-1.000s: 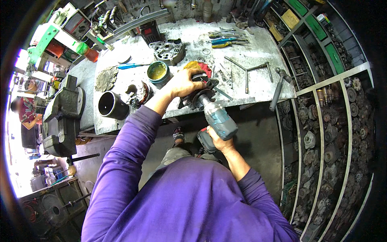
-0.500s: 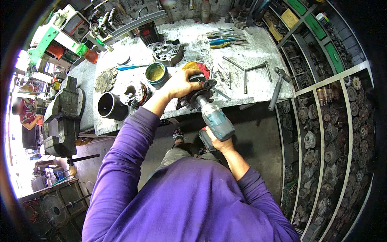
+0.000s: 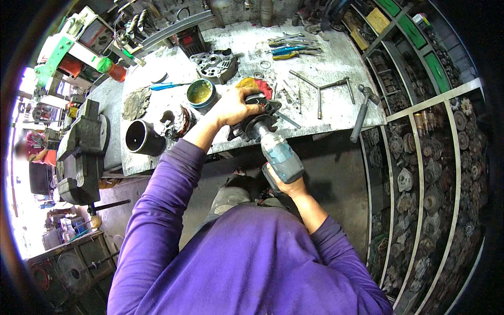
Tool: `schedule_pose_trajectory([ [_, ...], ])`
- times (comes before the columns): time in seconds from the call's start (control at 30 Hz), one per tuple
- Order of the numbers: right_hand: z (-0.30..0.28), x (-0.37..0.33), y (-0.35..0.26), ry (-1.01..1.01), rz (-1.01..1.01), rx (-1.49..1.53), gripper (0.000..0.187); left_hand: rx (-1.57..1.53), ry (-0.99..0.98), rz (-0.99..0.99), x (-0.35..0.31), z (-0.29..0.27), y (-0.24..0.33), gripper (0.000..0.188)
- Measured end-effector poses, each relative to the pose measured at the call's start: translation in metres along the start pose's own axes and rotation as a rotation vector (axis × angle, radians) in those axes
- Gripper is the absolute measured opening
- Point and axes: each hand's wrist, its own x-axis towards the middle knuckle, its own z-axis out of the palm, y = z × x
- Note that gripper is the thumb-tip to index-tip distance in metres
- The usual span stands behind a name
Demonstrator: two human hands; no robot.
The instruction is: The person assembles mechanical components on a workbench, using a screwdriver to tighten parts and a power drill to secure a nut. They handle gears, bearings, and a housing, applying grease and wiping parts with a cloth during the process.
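My left hand (image 3: 234,109) is closed round a dark metal alternator part (image 3: 270,107), pressing it down at the bench's front edge. Facing me is its round pulley; part of the body is hidden under my fingers. In my right hand (image 3: 290,187) is a cordless impact wrench (image 3: 283,160), gripped by the handle. Its nose meets the middle of the pulley, and the exact contact is hidden. Just behind the part lie a red and yellow cloth (image 3: 264,89) and a few small metal pieces. A tub of yellowish grease (image 3: 201,94) stands beside my left wrist.
A black cylinder (image 3: 143,137), a copper-wound part (image 3: 176,121) and a metal housing (image 3: 215,65) sit on the bench (image 3: 341,68). To the right are a Y-shaped wrench (image 3: 318,94) and a hammer (image 3: 361,118). A vise (image 3: 81,157) stands left; parts-filled shelves (image 3: 415,178) line the right.
Both hands keep their grip on the alternator part and the impact wrench, almost in place. Below, my legs and feet have shifted. A person at far left has moved.
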Motion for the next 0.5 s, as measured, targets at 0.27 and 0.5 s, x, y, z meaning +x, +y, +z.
schedule_pose_trajectory([
  [0.27,-0.01,0.002,-0.01,-0.128,0.158,0.052,0.039,0.275,0.047,0.416,-0.035,-0.01,0.031,0.078],
  [0.5,-0.01,-0.012,-0.007,-0.243,0.279,0.014,0.054,0.751,-0.018,0.628,-0.055,0.007,0.038,0.049],
])
